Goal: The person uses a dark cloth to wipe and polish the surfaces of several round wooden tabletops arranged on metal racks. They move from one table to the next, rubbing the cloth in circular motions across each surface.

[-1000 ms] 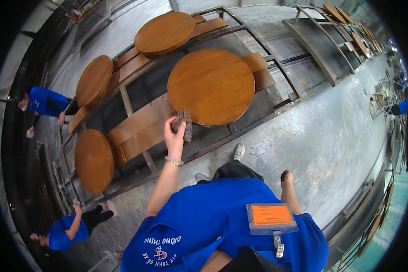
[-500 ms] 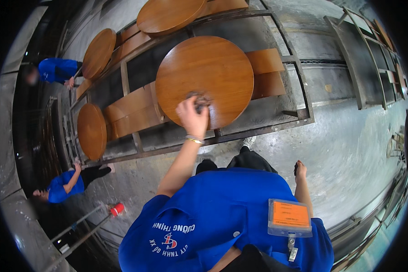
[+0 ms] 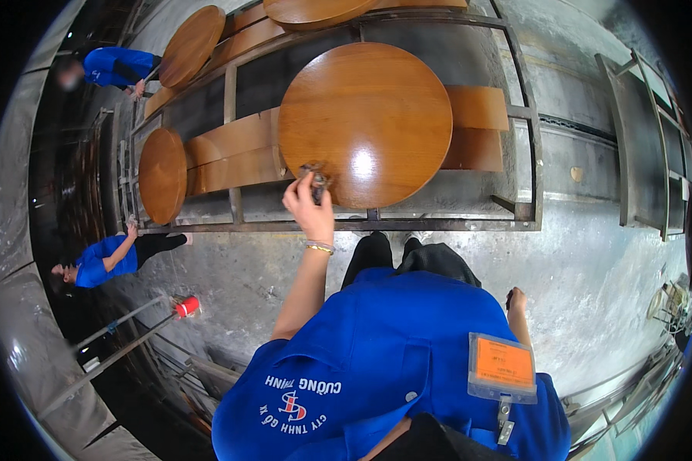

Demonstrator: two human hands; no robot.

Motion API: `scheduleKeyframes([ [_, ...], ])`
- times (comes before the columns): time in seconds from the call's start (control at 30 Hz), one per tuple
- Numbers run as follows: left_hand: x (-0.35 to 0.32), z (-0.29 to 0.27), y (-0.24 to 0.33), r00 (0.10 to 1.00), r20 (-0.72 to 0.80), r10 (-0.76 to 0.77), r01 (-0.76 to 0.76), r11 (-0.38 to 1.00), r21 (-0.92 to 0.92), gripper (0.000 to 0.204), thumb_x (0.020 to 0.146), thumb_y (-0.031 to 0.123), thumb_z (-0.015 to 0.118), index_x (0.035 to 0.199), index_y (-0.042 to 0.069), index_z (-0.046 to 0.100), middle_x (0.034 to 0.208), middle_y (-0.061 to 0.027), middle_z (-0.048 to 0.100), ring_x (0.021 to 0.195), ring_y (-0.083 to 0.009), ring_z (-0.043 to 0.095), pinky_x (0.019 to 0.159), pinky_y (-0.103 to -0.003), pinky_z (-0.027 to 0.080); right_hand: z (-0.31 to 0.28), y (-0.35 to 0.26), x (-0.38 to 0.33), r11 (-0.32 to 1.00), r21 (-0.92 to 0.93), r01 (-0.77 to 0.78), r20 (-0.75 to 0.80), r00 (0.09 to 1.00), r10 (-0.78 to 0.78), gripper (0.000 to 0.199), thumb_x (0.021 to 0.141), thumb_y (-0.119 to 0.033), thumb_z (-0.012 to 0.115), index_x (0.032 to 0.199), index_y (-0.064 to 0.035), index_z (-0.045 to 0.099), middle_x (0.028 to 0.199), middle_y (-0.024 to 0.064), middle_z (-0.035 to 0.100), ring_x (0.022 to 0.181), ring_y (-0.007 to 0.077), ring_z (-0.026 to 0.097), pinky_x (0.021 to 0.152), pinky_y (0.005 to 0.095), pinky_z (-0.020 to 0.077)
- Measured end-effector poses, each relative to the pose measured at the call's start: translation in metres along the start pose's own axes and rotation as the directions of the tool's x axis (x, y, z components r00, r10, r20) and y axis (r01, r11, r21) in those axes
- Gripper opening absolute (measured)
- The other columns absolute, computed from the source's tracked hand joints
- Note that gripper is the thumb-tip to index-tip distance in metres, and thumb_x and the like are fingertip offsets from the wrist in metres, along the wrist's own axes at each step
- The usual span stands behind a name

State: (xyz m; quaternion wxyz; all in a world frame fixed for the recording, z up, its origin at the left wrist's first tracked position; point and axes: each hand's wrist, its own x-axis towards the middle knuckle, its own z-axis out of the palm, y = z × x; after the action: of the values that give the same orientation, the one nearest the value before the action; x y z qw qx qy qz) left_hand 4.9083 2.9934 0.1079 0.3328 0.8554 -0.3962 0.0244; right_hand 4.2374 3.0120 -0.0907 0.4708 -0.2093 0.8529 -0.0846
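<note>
Round tabletop (image 3: pixel 365 115): glossy brown wood disc, lying flat on a steel rack (image 3: pixel 377 225), near the rack's front rail. Judged heavy, rigid, slick on its lacquered face; best taken at the rim, both sides.

Pad (image 3: pixel 316 182): small dark object, kind unclear, pressed on the disc's near edge.

Left hand (image 3: pixel 309 206): fingers curled shut around the pad, resting on the disc.

Right hand (image 3: pixel 516 298): hangs at the side, away from the rack; seemingly closed on something small and dark, but grip cannot be told.

Other discs (image 3: pixel 162 174) and planks (image 3: pixel 231 150) lie alongside.
</note>
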Motion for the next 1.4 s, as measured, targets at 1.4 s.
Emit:
scheduleKeyframes([
  [1.4, 0.122, 0.027, -0.025, 0.983, -0.177, -0.039, 0.067, 0.986, 0.153, 0.05, 0.079, 0.002, 0.082, 0.126, 0.015, 0.071, 0.128, -0.0177, 0.057, 0.124, -0.0408, 0.051, 0.106, -0.053, 0.045, 0.01, 0.04, -0.049, 0.918, 0.393, 0.052, -0.105, 0.994, -0.012, 0.017, 0.099, -0.018, 0.054, 0.093, -0.0086, 0.067, 0.079, 0.0, 0.06, 0.07, 0.0112, 0.058, 0.06, 0.0302, 0.0432],
])
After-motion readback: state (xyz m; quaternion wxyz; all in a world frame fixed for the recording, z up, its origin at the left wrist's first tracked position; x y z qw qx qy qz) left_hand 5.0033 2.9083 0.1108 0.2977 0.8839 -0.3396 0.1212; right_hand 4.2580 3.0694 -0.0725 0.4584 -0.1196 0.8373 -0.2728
